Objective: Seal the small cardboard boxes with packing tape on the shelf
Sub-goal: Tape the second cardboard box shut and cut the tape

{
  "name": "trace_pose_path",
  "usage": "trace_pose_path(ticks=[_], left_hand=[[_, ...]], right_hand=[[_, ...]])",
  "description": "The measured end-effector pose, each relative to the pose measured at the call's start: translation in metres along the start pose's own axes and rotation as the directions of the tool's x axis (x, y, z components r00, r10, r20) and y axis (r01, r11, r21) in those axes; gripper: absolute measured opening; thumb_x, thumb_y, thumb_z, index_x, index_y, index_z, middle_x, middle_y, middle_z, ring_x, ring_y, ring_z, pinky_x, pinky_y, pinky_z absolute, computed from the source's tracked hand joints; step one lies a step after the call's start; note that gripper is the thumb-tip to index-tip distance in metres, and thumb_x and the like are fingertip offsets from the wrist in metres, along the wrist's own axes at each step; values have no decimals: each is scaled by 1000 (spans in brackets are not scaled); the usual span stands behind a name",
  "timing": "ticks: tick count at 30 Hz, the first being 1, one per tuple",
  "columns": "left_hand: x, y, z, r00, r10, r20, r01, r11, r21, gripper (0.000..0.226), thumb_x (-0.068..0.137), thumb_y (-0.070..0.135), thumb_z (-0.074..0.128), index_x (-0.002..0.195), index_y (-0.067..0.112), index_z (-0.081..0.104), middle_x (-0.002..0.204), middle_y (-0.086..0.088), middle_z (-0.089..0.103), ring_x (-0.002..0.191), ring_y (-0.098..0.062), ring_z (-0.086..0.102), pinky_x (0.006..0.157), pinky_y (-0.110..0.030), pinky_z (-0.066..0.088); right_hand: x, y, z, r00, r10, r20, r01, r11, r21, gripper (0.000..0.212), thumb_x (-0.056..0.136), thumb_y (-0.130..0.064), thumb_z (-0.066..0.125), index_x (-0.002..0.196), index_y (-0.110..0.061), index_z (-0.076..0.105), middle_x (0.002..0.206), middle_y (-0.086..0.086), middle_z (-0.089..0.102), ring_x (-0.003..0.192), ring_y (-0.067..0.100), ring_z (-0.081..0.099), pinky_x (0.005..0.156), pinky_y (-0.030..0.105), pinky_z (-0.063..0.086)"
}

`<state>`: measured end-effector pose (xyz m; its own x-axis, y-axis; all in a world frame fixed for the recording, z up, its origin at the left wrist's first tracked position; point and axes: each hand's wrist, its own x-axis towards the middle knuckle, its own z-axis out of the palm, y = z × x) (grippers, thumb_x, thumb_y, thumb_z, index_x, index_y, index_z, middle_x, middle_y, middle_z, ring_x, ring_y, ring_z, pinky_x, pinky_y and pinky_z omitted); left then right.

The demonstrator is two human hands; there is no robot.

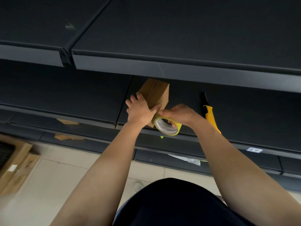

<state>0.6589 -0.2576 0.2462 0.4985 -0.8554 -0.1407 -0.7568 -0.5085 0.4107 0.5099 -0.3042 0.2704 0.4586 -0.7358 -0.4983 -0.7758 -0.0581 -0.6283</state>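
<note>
Left grip was clamped on the small cardboard box, fingers over its left face, thumb along the near edge. Right grip held the tape roll, fingers hooked through the core, fingertips pinched at the box's near corner and touching the left thumb. I couldn't see a free tape end; my guess was it sat under that pinch.

Box was on the shelf, near the front lip, turned corner-on to me. Flaps were closed, 1 centre seam showed on top, and I saw no tape on it. Flat or tipped, I couldn't tell.

Handling, as I judged it:
- Box: light, probably easy to shove. It would likely skate on the smooth shelf once tape was pulled, so 1 grip had to brace it.
- Cardboard: stiff at edges and corners, softer mid-panel and at the flaps. I'd take hold across a corner or 2 side faces, clear of the seam, and not squeeze hard.
- Surface was matte, so not slippery.
- Roll: rigid, best held through the core. The film looked thin and would likely cling to itself if slack.

Yellow utility knife lay on the same shelf, just right of the right forearm, apart from the box.
</note>
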Motion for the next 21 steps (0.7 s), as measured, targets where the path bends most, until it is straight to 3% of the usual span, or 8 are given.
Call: trace_pose_path(ticks=[3, 5, 8, 13, 17, 19, 21], left_hand=[[11, -9, -6, 999, 13, 35, -10, 997, -72, 89, 78, 68, 54, 138, 5, 35, 135, -17, 44, 124, -37, 39, 100, -46, 34], [15, -16, -10, 997, 6, 80, 12, 974, -225, 79, 77, 69, 55, 128, 10, 48, 125, -10, 55, 117, -30, 50, 100, -43, 40], [10, -18, -11, 978, -55, 203, 156, 837, -525, 63, 75, 64, 63, 112, 13, 61, 105, -3, 67, 95, -19, 65, 77, -31, 53], [8, -18, -15, 937, -84, 339, 311, 644, -699, 45, 78, 53, 69, 97, 13, 64, 93, -6, 71, 87, -18, 68, 69, -29, 54], [8, -22, -11, 902, -152, 403, 420, 522, -743, 54, 76, 51, 72, 108, 10, 58, 101, -7, 68, 93, -20, 66, 70, -32, 54], [16, -34, -13, 881, -236, 409, 472, 427, -771, 73, 72, 52, 76, 123, 8, 47, 110, -9, 62, 97, -24, 63, 78, -40, 56], [22, -46, -16, 862, -249, 443, 507, 394, -766, 82, 70, 53, 77, 129, 8, 41, 116, -10, 57, 103, -26, 60, 84, -45, 55]], right_hand=[[-8, 8, -6, 999, 19, -33, -20, 999, -29, 68, 81, -72, 51, 62, -7, 61, 56, 0, 61, 60, 13, 59, 58, 25, 40], [-13, 14, -10, 996, 64, -55, -66, 997, -39, 68, 77, -76, 51, 55, -12, 55, 61, 0, 65, 63, 14, 61, 58, 25, 40], [-14, 17, -15, 993, 96, -63, -101, 992, -80, 70, 72, -80, 51, 56, -12, 55, 75, 5, 72, 70, 17, 65, 61, 28, 45], [-16, 2, -24, 986, 105, -130, -130, 971, -201, 71, 70, -81, 52, 67, -11, 63, 73, 2, 68, 75, 19, 65, 68, 31, 49], [-21, -10, -34, 984, 115, -134, -161, 897, -412, 71, 69, -87, 44, 63, -17, 55, 77, 0, 67, 86, 24, 63, 92, 42, 48], [-23, -6, -43, 978, 154, -143, -205, 850, -485, 73, 72, -86, 42, 65, -14, 58, 82, 1, 67, 89, 24, 61, 95, 41, 44], [-20, 5, -45, 970, 177, -168, -238, 836, -494, 71, 72, -84, 46, 74, -13, 55, 92, 0, 64, 99, 27, 60, 92, 37, 44]])
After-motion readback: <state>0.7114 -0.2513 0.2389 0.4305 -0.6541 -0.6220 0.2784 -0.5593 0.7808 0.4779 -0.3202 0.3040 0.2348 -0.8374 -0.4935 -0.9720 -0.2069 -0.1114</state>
